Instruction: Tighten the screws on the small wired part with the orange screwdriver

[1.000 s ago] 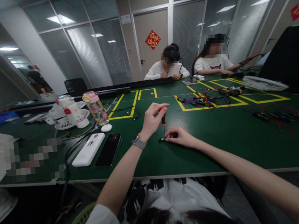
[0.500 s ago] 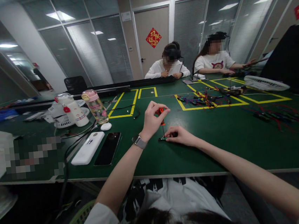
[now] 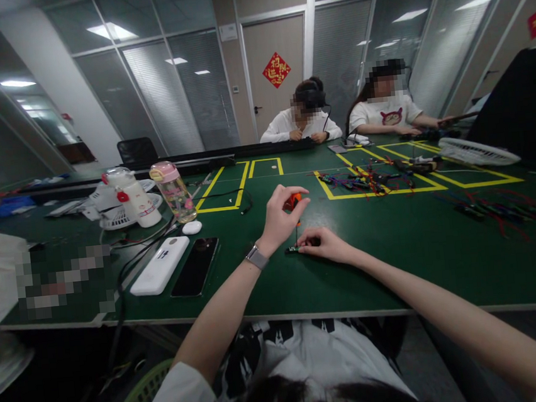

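My left hand (image 3: 285,217), wearing a watch on its wrist, grips the orange and black handle of a screwdriver (image 3: 297,197) between thumb and fingers. The thin shaft points straight down to a small green circuit board (image 3: 292,250) on the table, though the exact spot its tip touches is too small to make out. With fingers pinched at the board's right end, my right hand (image 3: 322,244) rests on the green tabletop.
Left of my hands lie a black phone (image 3: 195,267), a white power bank (image 3: 159,266) and a white case (image 3: 191,227). Bottles (image 3: 176,194) and a white fan (image 3: 110,207) stand behind. Wired boards (image 3: 370,180) lie right. Two people sit opposite; another is at left.
My left hand has shifted slightly right and turned around the screwdriver handle, with its fingers more spread. My right hand stays at the board.
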Action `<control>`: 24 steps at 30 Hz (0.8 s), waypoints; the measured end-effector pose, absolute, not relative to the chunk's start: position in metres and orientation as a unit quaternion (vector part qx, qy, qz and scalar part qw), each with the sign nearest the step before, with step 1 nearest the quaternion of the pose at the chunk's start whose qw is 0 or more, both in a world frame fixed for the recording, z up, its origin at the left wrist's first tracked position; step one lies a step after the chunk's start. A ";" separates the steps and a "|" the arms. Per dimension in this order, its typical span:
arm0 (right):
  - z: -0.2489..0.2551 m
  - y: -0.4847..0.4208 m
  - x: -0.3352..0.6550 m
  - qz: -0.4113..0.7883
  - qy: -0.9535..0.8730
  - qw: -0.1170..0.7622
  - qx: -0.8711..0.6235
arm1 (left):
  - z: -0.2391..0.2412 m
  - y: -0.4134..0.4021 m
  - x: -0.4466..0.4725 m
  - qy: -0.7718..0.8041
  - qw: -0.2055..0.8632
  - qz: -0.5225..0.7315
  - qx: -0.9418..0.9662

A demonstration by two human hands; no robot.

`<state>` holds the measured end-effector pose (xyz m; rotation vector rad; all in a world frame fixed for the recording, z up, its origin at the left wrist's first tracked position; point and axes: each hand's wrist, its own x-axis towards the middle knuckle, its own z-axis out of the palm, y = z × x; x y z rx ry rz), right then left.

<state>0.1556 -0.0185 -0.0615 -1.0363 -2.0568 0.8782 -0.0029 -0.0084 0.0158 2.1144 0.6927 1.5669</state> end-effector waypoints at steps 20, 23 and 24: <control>-0.063 -0.020 0.156 0.284 -0.804 0.355 -0.384 | 0.014 -0.010 -0.005 0.247 0.185 0.576 0.757; -0.064 -0.019 0.155 0.284 -0.804 0.354 -0.385 | 0.013 -0.010 -0.003 0.222 0.228 0.573 0.755; -0.064 -0.019 0.155 0.283 -0.804 0.353 -0.386 | 0.012 -0.010 -0.003 0.215 0.241 0.571 0.754</control>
